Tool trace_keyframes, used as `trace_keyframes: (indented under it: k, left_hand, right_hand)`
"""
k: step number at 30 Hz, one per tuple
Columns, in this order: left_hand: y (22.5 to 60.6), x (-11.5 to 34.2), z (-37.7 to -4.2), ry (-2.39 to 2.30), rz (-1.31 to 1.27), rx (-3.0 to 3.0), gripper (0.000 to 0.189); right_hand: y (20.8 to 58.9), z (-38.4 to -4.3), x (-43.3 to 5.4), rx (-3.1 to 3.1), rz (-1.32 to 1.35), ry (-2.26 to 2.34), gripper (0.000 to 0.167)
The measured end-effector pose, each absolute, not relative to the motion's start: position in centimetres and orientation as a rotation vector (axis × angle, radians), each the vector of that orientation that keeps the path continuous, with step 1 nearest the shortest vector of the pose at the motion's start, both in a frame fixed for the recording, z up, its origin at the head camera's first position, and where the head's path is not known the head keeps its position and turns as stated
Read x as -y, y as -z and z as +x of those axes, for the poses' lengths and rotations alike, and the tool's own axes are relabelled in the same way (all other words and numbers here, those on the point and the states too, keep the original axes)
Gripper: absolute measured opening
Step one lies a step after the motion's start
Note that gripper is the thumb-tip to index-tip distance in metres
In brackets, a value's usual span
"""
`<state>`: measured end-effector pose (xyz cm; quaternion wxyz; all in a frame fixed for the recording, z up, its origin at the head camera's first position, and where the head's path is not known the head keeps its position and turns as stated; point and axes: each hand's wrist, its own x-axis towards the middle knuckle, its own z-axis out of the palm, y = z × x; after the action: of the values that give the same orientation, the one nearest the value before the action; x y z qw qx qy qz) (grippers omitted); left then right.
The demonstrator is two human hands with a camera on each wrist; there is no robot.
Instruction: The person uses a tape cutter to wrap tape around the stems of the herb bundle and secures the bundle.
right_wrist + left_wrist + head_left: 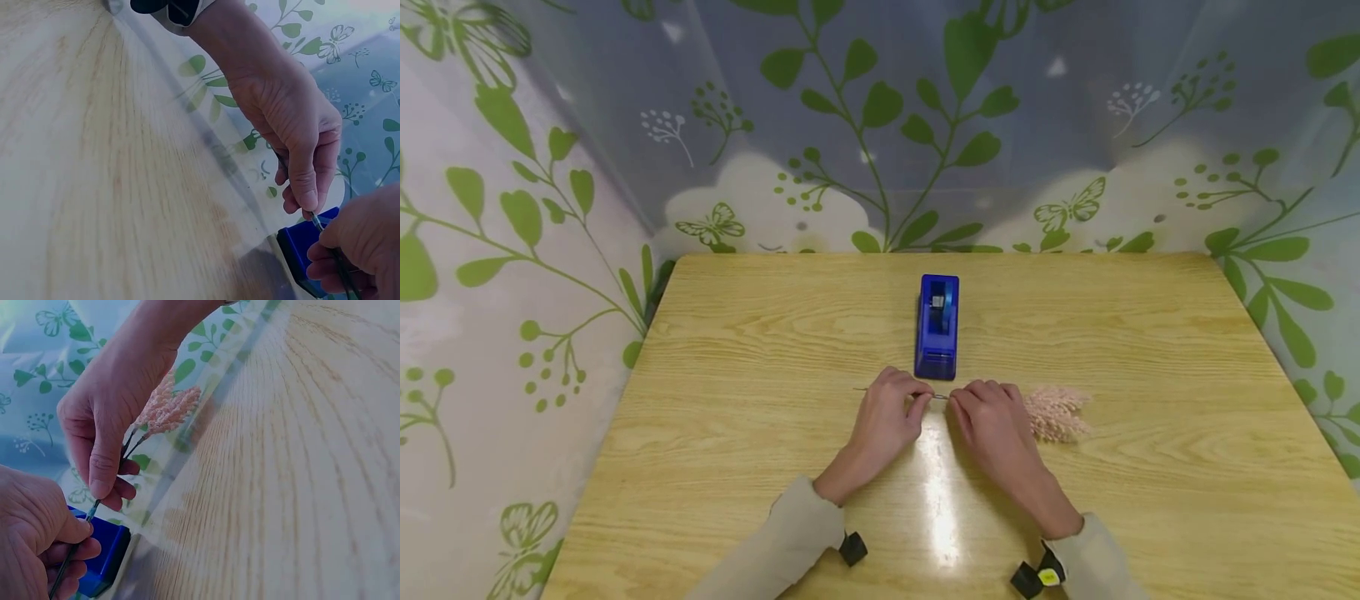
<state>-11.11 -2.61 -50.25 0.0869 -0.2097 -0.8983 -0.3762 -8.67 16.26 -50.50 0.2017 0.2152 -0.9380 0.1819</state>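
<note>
A pink flower sprig [1057, 414], with bumpy plume-like heads and thin dark stems [129, 445], lies crosswise between the two hands. My left hand [891, 408] pinches the stems between thumb and fingers, and the thin stem end sticks out past it to the left. Nearer the heads, my right hand [996, 421] pinches the same stems. A short length shows between the fingertips, with a pale shiny patch [92, 511] on it; whether that is tape I cannot tell. Just beyond the hands stands a blue tape dispenser [937, 362], touched by neither hand.
Everything rests on a wood-grain table [737, 333]. Behind it and at both sides hangs a leaf-and-butterfly patterned covering [880, 167]. Dark devices [853, 548] are strapped at both wrists.
</note>
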Motion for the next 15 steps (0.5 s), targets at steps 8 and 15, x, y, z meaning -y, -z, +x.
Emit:
trace_keyframes:
  k: [8,15]
  left_hand:
    - [50.1,2.64,-11.22,1.159,-0.622,2.642,0.008]
    - [50.05,2.53,-11.23,1.089,-0.619,2.68,0.007]
  right_hand:
    - [49.97,-9.1,-16.21,2.569,0.613,-0.54,0.005]
    - [50.07,-9.4,-16.46,2.535,0.633,-0.529,0.007]
